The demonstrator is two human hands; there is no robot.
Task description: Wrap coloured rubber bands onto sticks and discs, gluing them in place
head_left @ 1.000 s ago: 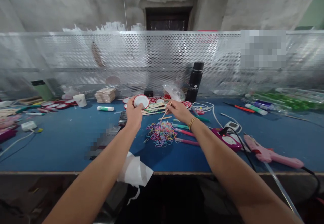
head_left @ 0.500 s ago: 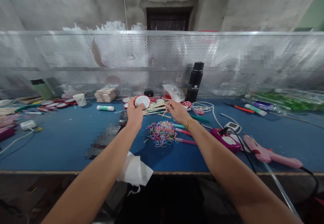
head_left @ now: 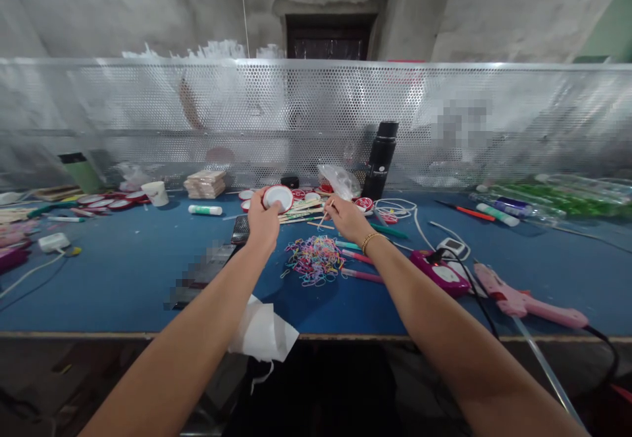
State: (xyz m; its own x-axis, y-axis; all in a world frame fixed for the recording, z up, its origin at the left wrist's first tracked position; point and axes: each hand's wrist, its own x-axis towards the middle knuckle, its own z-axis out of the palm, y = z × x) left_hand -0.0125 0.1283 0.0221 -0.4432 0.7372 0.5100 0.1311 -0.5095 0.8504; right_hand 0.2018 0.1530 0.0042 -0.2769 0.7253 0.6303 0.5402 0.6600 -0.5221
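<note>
My left hand (head_left: 262, 222) is closed round a round white disc with a red rim (head_left: 277, 198), held up above the blue table (head_left: 123, 272). My right hand (head_left: 347, 218) pinches a thin wooden stick (head_left: 326, 212), its tip pointing toward the disc. Just behind both hands lies a pile of wooden sticks (head_left: 301, 210) with more red-and-white discs (head_left: 364, 203). A heap of small coloured rubber bands (head_left: 314, 260) sits on the table under my wrists.
A black flask (head_left: 380, 159) stands at the back by a perforated metal screen (head_left: 197, 114). A pink glue gun (head_left: 523, 300), a magenta device (head_left: 442, 274), cables, pens, a white cup (head_left: 157, 193), a glue stick (head_left: 205, 210), stacked wood pieces (head_left: 205, 185) and white paper (head_left: 261, 333) lie around.
My right hand has drawn the stick slightly back and toward the disc. The left hand with the disc has hardly moved.
</note>
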